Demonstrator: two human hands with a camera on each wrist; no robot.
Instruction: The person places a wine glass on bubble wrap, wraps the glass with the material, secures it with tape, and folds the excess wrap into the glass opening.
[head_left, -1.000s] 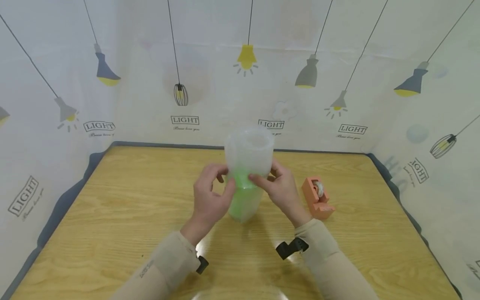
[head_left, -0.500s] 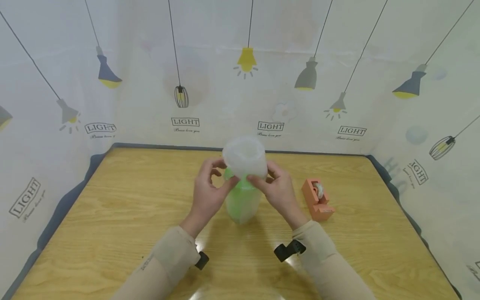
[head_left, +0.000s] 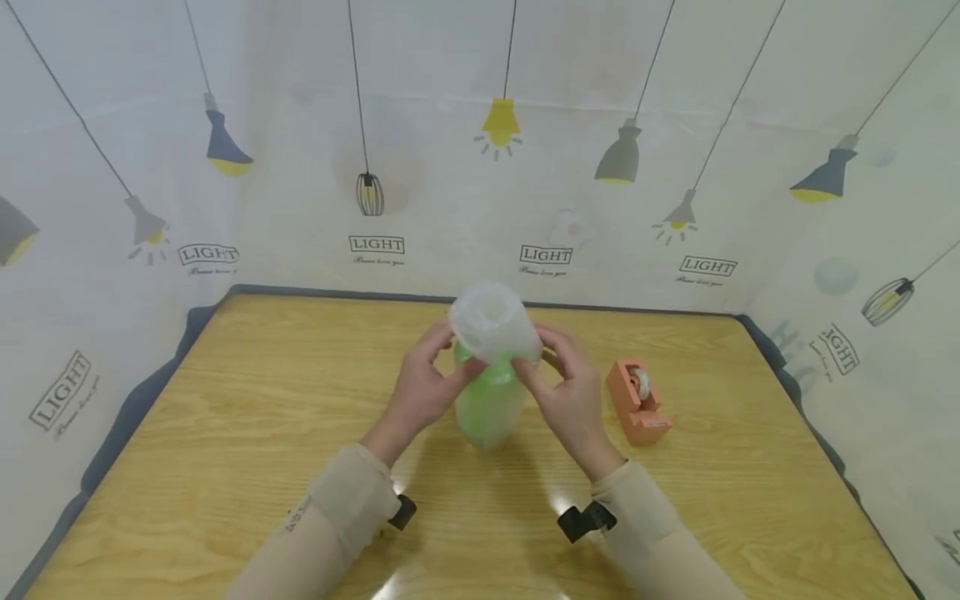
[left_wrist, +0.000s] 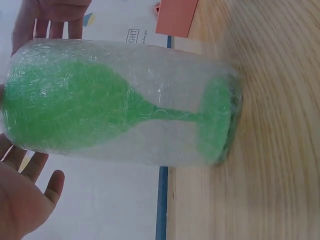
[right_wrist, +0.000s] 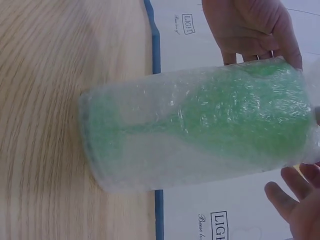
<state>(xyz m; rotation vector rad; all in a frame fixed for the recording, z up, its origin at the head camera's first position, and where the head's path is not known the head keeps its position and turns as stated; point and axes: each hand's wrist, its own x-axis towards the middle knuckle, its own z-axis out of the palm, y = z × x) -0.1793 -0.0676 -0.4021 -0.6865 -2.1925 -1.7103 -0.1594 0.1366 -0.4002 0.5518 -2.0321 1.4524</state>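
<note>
A green wine glass [left_wrist: 75, 105] stands upright on the table, wrapped in clear bubble wrap [head_left: 491, 321]. Its bowl, stem and foot show through the layers in both wrist views. Above the bowl the loose tube of wrap leans toward me, its round opening facing up. My left hand [head_left: 422, 385] grips the wrap from the left, thumb at the front. From the right, my right hand [head_left: 572, 392] holds it likewise, its thumb on the front below the bent collar. The fingertips behind the wrap are partly hidden.
To the right of the wrapped glass stands an orange tape dispenser [head_left: 637, 404] with a roll of clear tape in it. The wooden table [head_left: 262, 400] is bounded by a lamp-printed curtain [head_left: 435, 167] at the back and sides.
The top of the bubble wrap has come down and tilted toward me, with both hands staying at its sides. The glass's base and the tape dispenser keep their places.
</note>
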